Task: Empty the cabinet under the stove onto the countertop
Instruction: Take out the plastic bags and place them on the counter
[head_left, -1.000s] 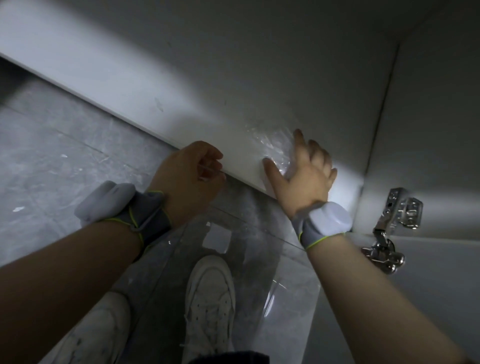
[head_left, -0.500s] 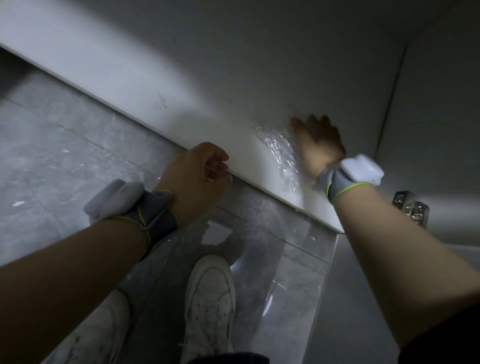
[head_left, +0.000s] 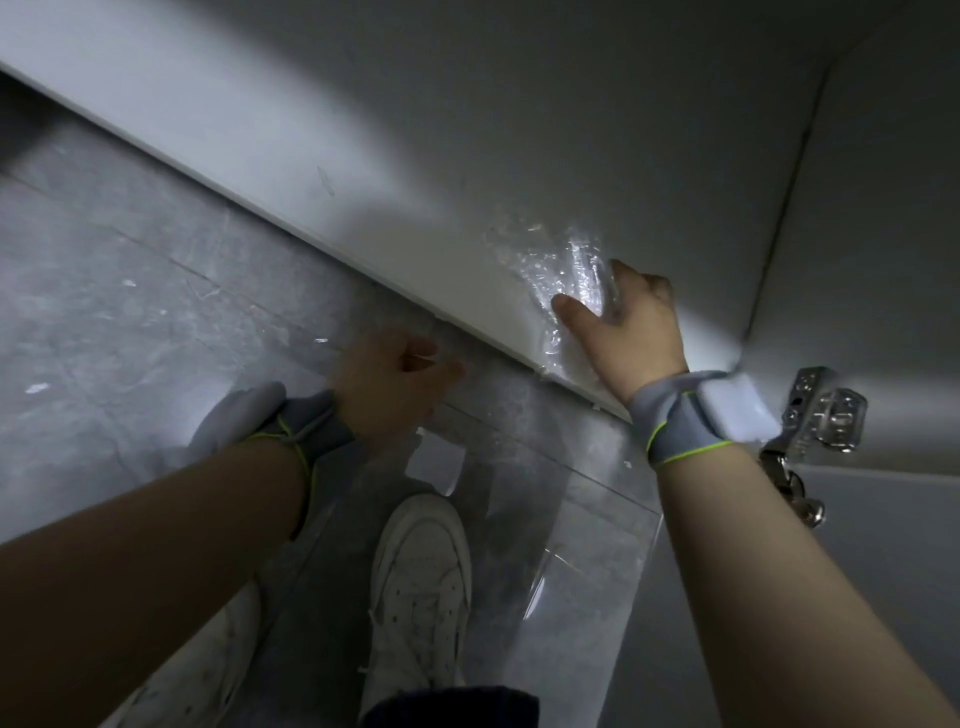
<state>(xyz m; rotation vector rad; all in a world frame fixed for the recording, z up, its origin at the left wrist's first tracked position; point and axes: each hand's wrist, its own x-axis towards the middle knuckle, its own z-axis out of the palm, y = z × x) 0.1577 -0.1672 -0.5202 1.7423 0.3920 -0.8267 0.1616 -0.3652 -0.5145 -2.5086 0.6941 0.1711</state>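
Note:
The cabinet's white bottom shelf (head_left: 467, 130) fills the upper half of the head view. A crumpled piece of clear plastic (head_left: 545, 254) lies on it near the front edge. My right hand (head_left: 634, 332) rests on that plastic, thumb and curled fingers closed around it. My left hand (head_left: 389, 384) hovers just in front of the shelf edge, fingers pinched on the top of a large clear plastic bag (head_left: 571, 519) that hangs down over the floor. Nothing else shows on the shelf; its deeper part is dim.
The cabinet's right side wall (head_left: 883, 208) stands close to my right hand. A metal door hinge (head_left: 821, 415) sticks out beside my right wrist. Grey tiled floor (head_left: 104, 312) lies below, with my white shoe (head_left: 421, 587) under the hanging bag.
My right hand had reached deeper onto the shelf, then came back toward the front edge and curled onto the crumpled plastic. My left hand has barely moved, still pinching the clear bag.

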